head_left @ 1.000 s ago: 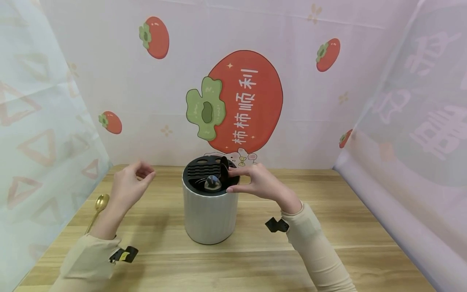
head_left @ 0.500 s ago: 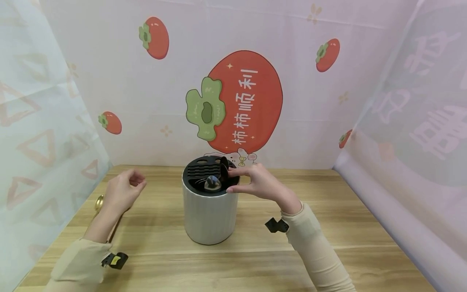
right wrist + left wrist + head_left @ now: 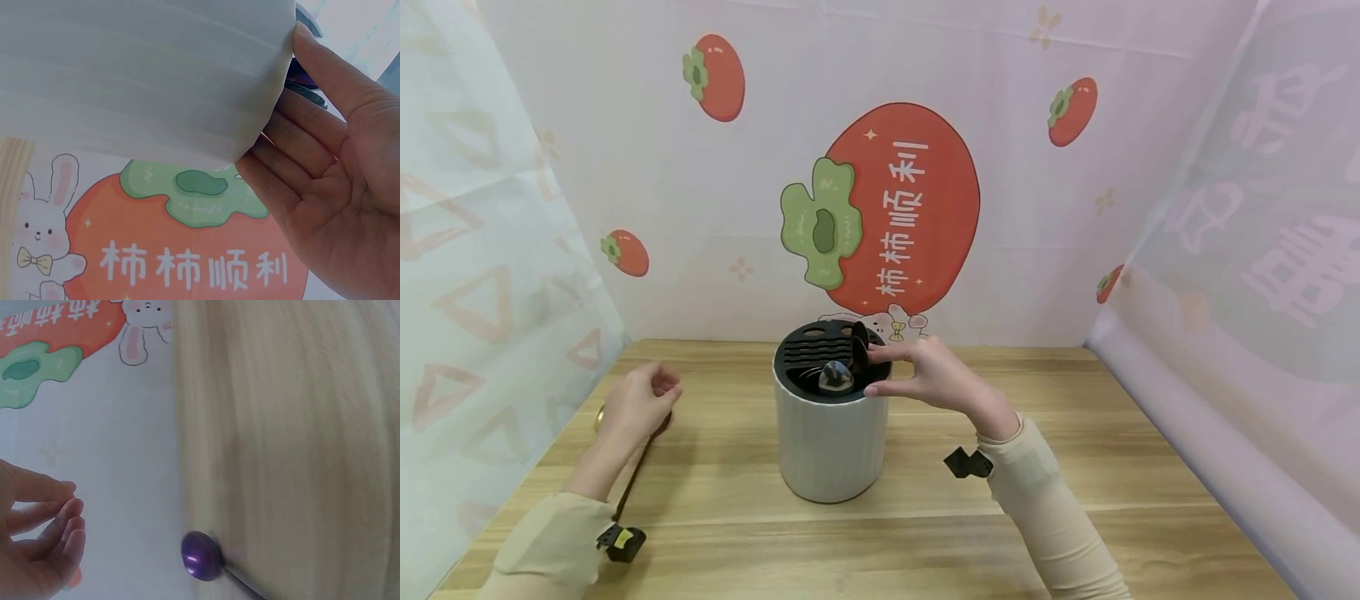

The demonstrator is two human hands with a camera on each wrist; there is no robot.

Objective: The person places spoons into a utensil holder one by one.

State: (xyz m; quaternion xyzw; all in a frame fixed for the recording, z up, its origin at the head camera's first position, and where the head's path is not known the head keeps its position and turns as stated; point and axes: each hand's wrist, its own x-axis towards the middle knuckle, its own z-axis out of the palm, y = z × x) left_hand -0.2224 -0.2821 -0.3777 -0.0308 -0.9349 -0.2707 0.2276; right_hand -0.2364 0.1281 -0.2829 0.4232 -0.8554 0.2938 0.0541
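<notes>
A white ribbed utensil holder (image 3: 831, 450) with a black slotted lid (image 3: 816, 350) stands mid-table. My right hand (image 3: 936, 379) holds its right rim, thumb at the near edge and fingers over the lid; in the right wrist view the fingertips pass partly behind the holder (image 3: 144, 81). A shiny round spoon bowl (image 3: 836, 377) and dark spoons (image 3: 859, 346) stick up from the lid. At the left, my left hand (image 3: 636, 404) hovers with loosely bent fingers and nothing in them. Below it lie a dark long-handled spoon (image 3: 638, 467) and a mostly hidden gold spoon (image 3: 598, 418).
The wooden table (image 3: 1000, 533) ends at a white printed backdrop (image 3: 1030, 275) with persimmon drawings. Fabric side walls rise at the left (image 3: 482, 275) and right (image 3: 1247, 333).
My left hand has moved left and slightly down, over the gold spoon, and the dark spoon has come into sight beside the forearm. The right hand stays at the holder.
</notes>
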